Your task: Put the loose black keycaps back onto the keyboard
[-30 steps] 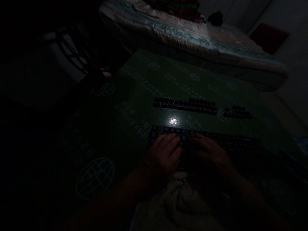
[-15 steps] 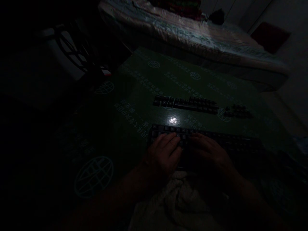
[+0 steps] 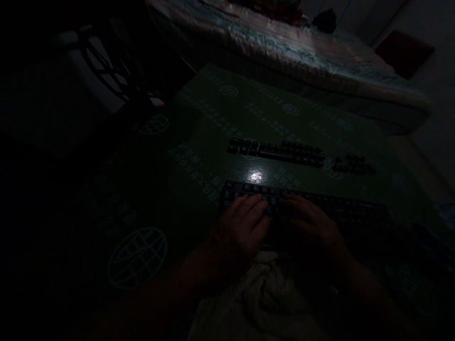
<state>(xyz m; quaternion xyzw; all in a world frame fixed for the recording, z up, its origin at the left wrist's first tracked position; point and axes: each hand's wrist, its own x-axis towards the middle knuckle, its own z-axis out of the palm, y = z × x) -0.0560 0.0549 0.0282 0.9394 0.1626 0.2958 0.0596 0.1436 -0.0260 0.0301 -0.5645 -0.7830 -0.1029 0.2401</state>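
Note:
In dim light a black keyboard (image 3: pixel 355 208) lies on a green board printed with pale globes and lettering. My left hand (image 3: pixel 243 225) rests over the keyboard's left end, its fingers stretched across the keys. Just right of it, my right hand (image 3: pixel 309 220) lies over the middle keys with its fingers extended; its underside is lost in shadow. Both hands look open and hold nothing that I can see. Beyond the keyboard, loose black keycaps (image 3: pixel 291 154) lie in rows on the board. A crumpled pale cloth (image 3: pixel 263 293) is below my hands.
The green board (image 3: pixel 199 113) spreads under everything. A bed or mattress with a patterned cover (image 3: pixel 284 52) stands behind it. A dark chair-like frame (image 3: pixel 106 71) is at the left, and a dark red object (image 3: pixel 405 52) is at the upper right.
The camera view has shifted slightly, so the board and keycaps sit a little higher. My hands stay in nearly the same place on the keyboard.

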